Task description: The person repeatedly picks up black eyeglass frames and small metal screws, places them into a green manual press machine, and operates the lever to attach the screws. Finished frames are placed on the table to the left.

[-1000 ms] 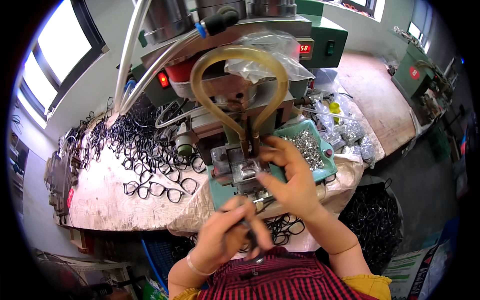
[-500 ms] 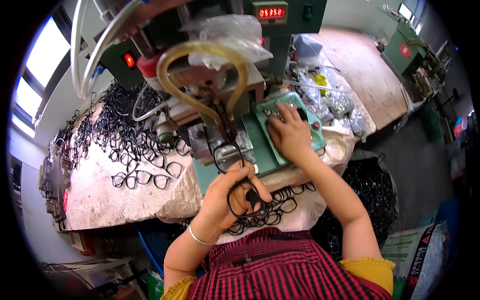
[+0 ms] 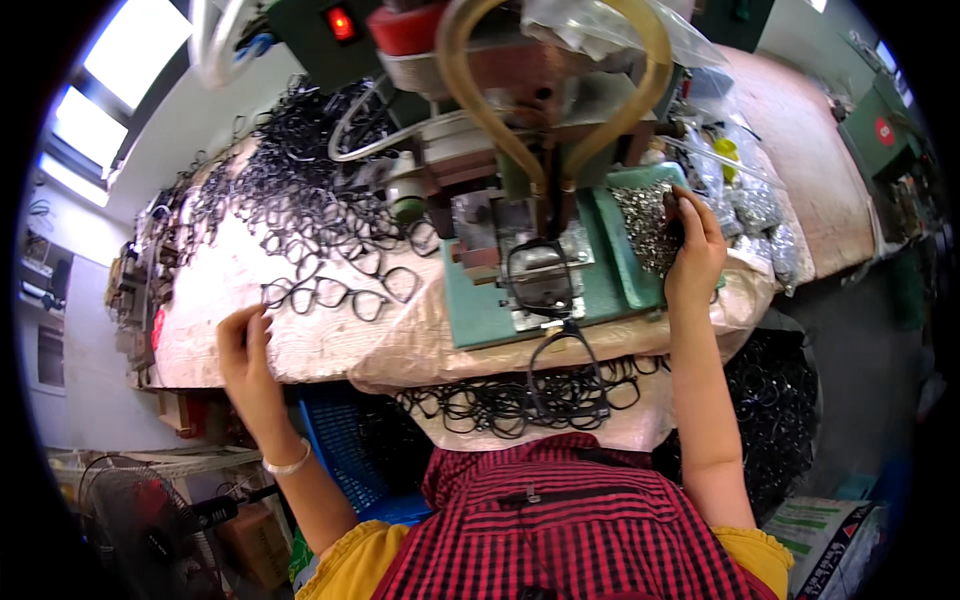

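Note:
A black eyeglass frame (image 3: 570, 327) sits in the machine, one rim over the metal fixture (image 3: 545, 283) and the other hanging over the front edge toward me. Neither hand touches it. Out at the left, my left hand (image 3: 248, 365) is beside the nearest of several loose black frames (image 3: 335, 293) on the table; its fingers are slightly bent and apart, with nothing visible in them. My right hand (image 3: 695, 262) is at the green tray (image 3: 612, 240) of small shiny metal pieces (image 3: 648, 225). Its fingertips are together by a small dark item I cannot make out.
A looped yellowish tube (image 3: 655, 45) hangs in front of the machine head. A large heap of black frames (image 3: 310, 130) lies behind on the left. More frames (image 3: 470, 405) lie along the front edge by my apron. Bagged metal pieces (image 3: 752, 208) lie right of the tray.
My left hand has let go of the eyeglass frame and moved left to the loose frames. My right hand stays at the tray, its fingers drawn together at the metal pieces. The view has shifted.

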The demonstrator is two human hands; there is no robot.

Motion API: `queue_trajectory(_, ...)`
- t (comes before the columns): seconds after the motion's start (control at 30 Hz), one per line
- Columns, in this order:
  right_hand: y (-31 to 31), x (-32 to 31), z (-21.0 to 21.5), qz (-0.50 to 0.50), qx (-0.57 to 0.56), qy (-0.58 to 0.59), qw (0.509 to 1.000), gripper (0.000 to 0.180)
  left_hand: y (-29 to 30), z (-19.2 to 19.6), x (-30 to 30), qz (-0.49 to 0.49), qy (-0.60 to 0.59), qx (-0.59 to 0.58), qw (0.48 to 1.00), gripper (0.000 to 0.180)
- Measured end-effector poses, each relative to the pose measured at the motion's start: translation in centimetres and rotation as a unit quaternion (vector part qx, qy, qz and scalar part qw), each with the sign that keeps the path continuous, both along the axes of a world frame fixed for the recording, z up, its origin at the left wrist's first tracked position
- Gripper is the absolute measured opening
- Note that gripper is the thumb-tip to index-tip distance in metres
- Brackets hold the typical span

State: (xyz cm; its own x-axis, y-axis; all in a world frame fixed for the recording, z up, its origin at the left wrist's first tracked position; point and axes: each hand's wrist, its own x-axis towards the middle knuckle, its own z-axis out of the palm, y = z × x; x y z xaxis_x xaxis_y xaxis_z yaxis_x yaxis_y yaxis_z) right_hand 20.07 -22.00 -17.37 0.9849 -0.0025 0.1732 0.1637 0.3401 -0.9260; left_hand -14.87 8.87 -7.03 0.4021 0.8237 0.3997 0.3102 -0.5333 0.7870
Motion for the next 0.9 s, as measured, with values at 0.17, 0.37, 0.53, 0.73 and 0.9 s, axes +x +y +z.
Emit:
queue_trajectory(0.17,1.9,0.1,1.4,0.003,-0.105,-0.097,0.99,0.014,2.1,-3.0,4.6,-0.022,0.293,0.286,0.912,0.02)
queue_trajectory(0.37,-3.5,-2.0,-0.2,-0.047,-0.248,-0.097,0.963,0.016,7.2,-15.2,4.5,0.046,0.382,0.3,0.873,0.025)
queue_trajectory(0.53,-8.2,-3.9,0.7,-0.054,-0.294,-0.071,0.952,0.017,4.9,-13.3,4.8,-0.002,0.287,0.189,0.939,0.025)
queue_trajectory(0.73,-0.9,-5.5,6.0,0.109,-0.215,-0.176,0.954,0.015,1.0,-7.5,6.4,-0.092,-0.085,-0.205,0.971,0.023)
queue_trajectory(0.9,5.4,-6.4,7.1,0.144,-0.137,-0.189,0.962,0.026,-2.9,-9.6,8.2,-0.109,-0.147,-0.266,0.946,0.025)
